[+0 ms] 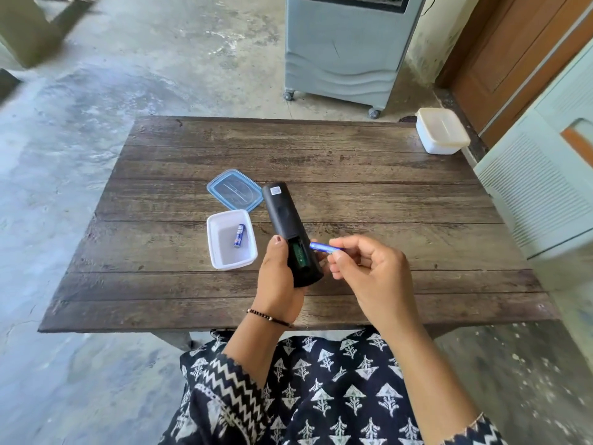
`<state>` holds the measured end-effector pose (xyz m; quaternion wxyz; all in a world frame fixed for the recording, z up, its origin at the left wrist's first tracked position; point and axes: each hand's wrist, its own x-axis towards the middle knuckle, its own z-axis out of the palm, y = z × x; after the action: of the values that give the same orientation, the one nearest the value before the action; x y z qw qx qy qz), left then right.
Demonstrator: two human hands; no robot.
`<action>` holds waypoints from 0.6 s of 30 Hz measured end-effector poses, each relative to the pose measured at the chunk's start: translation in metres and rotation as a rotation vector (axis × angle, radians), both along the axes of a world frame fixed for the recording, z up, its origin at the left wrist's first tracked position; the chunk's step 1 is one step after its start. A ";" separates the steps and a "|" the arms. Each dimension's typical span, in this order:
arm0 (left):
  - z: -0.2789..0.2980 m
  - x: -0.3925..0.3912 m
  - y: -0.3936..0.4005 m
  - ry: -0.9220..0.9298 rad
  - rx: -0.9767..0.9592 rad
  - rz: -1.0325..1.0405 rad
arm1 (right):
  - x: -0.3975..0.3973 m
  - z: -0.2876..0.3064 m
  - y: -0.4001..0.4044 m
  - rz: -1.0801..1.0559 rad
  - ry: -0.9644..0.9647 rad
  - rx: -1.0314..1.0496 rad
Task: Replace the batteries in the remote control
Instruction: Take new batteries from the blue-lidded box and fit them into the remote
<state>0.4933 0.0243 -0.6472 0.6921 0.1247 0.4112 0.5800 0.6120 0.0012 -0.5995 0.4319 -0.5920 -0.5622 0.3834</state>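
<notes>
A dark dress [321,396] printed with white motifs fills the bottom of the view, nearest the camera, with both forearms reaching out over it. Beyond it stands a weathered plank table [385,175] on a concrete floor [96,91]. Behind the table's far edge is a grey cooler [343,53] on castors, and a wooden door [513,59] is at the upper right.

On the far right corner of the table sits a closed white box [442,131]. Near the middle, an open white tub [231,239] lies just left of the hands, with one blue battery in the tub [239,235]. A clear blue-edged lid [234,188] lies flat just beyond the tub.

The left hand [278,277], a beaded bracelet [268,317] at its wrist, grips the lower end of a black remote [290,232], held back side up above the table. Its battery bay is uncovered and shows green inside. The right hand [369,268] pinches a second blue battery [325,247] between thumb and fingertips, its free end pointing at the open bay, just beside the remote's right edge.
</notes>
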 end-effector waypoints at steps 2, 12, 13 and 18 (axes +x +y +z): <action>0.002 -0.001 0.000 -0.039 0.012 -0.020 | -0.001 0.000 -0.001 0.022 0.054 0.009; 0.005 0.003 0.001 -0.043 0.023 -0.064 | -0.007 -0.006 0.001 -0.063 0.206 -0.035; 0.005 0.004 0.001 -0.033 0.013 -0.064 | -0.006 -0.006 0.001 -0.044 0.112 0.005; 0.005 0.005 -0.002 0.003 -0.006 -0.069 | -0.006 -0.002 -0.001 0.024 -0.156 0.134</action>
<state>0.4987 0.0225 -0.6424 0.7113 0.1376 0.4097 0.5543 0.6058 0.0006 -0.6016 0.4207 -0.5832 -0.6255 0.3027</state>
